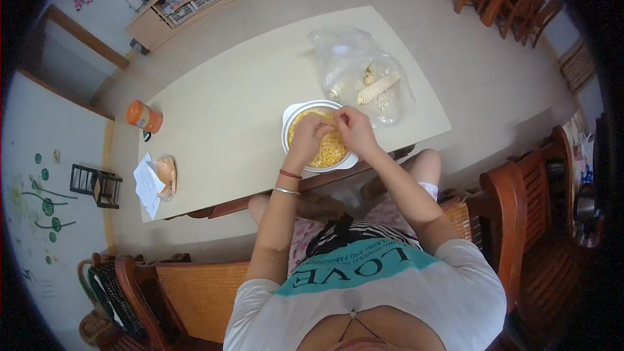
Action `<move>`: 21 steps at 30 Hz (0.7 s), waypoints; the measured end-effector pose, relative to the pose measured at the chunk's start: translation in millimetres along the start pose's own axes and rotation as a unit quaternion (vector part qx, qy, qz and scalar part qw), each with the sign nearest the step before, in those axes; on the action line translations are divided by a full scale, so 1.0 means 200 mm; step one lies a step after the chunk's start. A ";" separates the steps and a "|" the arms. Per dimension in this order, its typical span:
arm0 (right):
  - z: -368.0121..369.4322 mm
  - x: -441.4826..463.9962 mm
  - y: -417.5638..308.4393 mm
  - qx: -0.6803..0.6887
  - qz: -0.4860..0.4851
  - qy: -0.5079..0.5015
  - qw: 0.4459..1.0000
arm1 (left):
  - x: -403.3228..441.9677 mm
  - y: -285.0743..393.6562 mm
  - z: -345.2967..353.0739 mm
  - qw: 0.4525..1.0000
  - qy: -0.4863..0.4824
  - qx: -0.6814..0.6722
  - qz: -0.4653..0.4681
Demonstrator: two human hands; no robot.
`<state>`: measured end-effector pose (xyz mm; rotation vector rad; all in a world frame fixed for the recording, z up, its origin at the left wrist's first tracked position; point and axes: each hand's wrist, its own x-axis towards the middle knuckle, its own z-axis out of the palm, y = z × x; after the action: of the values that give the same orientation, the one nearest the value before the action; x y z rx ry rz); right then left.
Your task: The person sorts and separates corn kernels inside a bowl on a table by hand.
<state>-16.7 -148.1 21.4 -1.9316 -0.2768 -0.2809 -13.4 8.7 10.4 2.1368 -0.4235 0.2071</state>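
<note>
A white two-handled bowl [292,105] sits near the table's front edge, with loose yellow corn kernels [330,149] inside. Over its left part is my left hand [310,135], its fingers bent and drawn together. My right hand [355,130] is over the right part, fingertips pinched close to the left ones. Anything between the fingers is too small or hidden to make out. Just behind and to the right, a clear plastic bag [339,45] lies spread on the table, with a stripped corncob [378,89] and smaller cob pieces on it.
The pale table [227,101] has a curved far edge. On its left are an orange canister [144,117], white papers [148,185] and a clear container [166,175]. Wooden chairs [507,221] stand at the right, and a wooden bench seat [201,292] is behind me.
</note>
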 end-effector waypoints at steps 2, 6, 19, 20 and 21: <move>0.01 0.00 0.00 0.009 0.043 -0.055 0.998 | 0.00 0.03 -0.03 0.994 0.008 -0.079 -0.079; 0.09 -0.02 0.05 0.151 0.102 -0.075 0.980 | 0.00 0.09 -0.08 0.980 -0.001 -0.162 -0.113; 0.09 -0.02 0.03 0.139 0.105 -0.076 0.982 | 0.00 0.07 -0.08 0.945 0.021 -0.293 -0.140; 0.09 -0.02 0.01 0.143 0.105 -0.075 0.981 | 0.01 0.06 -0.08 0.947 0.015 -0.290 -0.141; 0.08 -0.02 0.01 0.133 0.105 -0.075 0.983 | 0.01 0.06 -0.09 0.948 0.009 -0.286 -0.143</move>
<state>-19.4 -133.3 12.1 -1.7012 -0.1967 0.0410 -16.7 16.1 30.1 1.5943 -0.1324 -0.0611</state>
